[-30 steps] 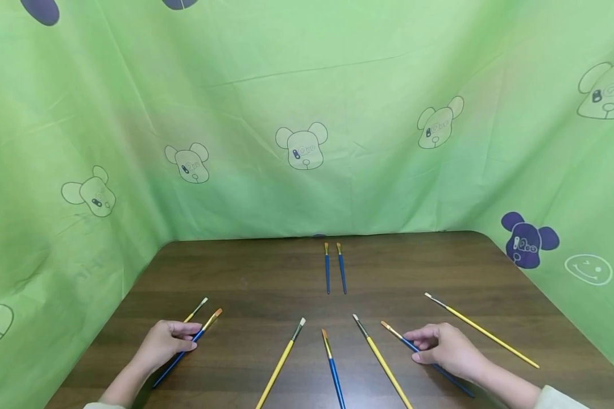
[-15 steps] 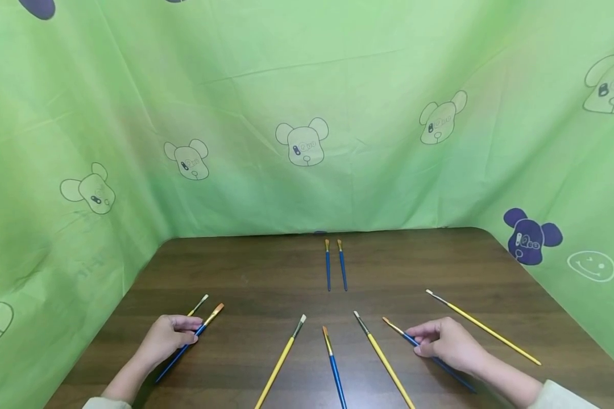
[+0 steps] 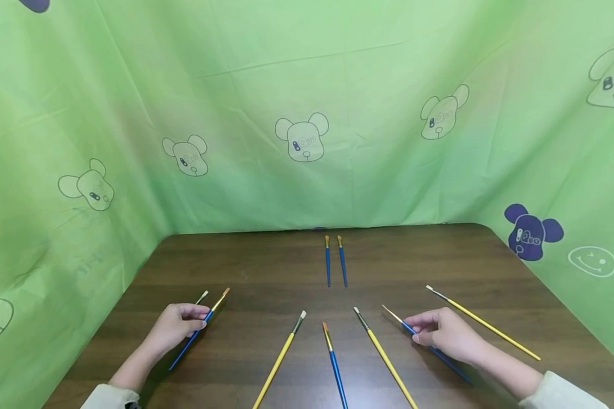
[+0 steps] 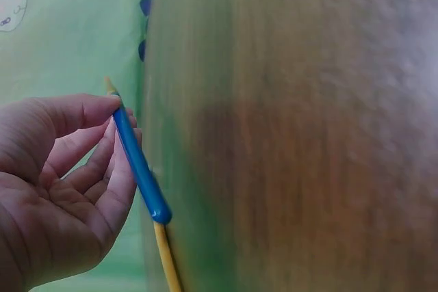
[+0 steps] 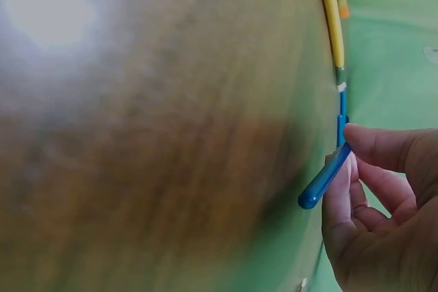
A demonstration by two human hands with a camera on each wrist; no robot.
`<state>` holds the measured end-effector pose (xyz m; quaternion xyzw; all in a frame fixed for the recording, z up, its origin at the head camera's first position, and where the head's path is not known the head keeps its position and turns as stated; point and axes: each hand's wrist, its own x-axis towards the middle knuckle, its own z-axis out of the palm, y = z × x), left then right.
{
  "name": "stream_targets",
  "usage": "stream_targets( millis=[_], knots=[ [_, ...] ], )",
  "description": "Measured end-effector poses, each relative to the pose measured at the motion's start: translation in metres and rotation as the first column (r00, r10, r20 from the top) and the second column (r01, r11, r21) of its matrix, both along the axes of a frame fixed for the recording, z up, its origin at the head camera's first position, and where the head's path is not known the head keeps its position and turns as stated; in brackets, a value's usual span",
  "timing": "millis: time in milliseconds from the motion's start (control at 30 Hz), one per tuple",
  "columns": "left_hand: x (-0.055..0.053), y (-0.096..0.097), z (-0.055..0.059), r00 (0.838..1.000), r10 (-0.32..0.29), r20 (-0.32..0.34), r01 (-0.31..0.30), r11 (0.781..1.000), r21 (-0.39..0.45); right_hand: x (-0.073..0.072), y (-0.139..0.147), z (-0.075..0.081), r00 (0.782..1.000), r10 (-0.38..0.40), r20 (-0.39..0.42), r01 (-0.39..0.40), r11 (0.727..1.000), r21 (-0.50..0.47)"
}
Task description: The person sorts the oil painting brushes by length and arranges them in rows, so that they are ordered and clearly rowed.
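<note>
In the head view my left hand point(image 3: 176, 328) pinches a blue-handled paintbrush point(image 3: 188, 345) between thumb and fingers, its tan bristles pointing forward and right. A yellow-handled paintbrush point(image 3: 203, 296) lies mostly hidden behind that hand. On the other side, my right hand point(image 3: 454, 336) pinches another blue paintbrush point(image 3: 451, 364), bristles angled forward and left. Each wrist view shows the rounded handle end of the held brush: the left blue handle point(image 4: 140, 169) and the right blue handle point(image 5: 320, 184). Just right of the right hand rests a yellow paintbrush point(image 3: 487, 324).
Between the hands, a yellow brush point(image 3: 280, 363), a blue brush point(image 3: 335, 366) and a second yellow brush point(image 3: 385, 359) lie on the brown wooden table point(image 3: 245, 267). Farther back are two blue brushes, one left point(image 3: 328, 264), one right point(image 3: 343, 265). A green printed cloth point(image 3: 307, 187) surrounds the table.
My left hand has moved forward and to the right with its blue paintbrush. The right hand's paintbrush has shifted slightly forward. The head view has tilted down a little.
</note>
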<state>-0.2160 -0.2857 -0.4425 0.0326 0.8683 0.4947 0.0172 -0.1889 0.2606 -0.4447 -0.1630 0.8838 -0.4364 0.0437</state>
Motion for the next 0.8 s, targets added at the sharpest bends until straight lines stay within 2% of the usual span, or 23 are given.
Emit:
stream_targets(
  millis=[233,400,633,800],
  knots=[
    [-0.007,0.012,0.004,1.000,0.008,0.022,-0.008,0.999,0.033,-0.007,-0.003,0.005,0.999,-0.017,0.033,0.019,0.999,-0.046],
    [-0.015,0.025,0.008,1.000,-0.013,0.025,0.011,0.996,0.090,-0.014,-0.005,0.012,0.997,-0.040,0.067,0.046,0.996,-0.078],
    [-0.026,0.049,0.009,0.999,-0.013,0.050,0.004,0.985,0.170,-0.023,-0.009,0.022,0.986,-0.117,0.115,0.125,0.990,-0.065],
    [-0.036,0.066,0.009,0.998,0.002,0.058,-0.016,0.970,0.243,-0.032,-0.015,0.025,0.984,-0.130,0.122,0.140,0.987,-0.074]
  ],
)
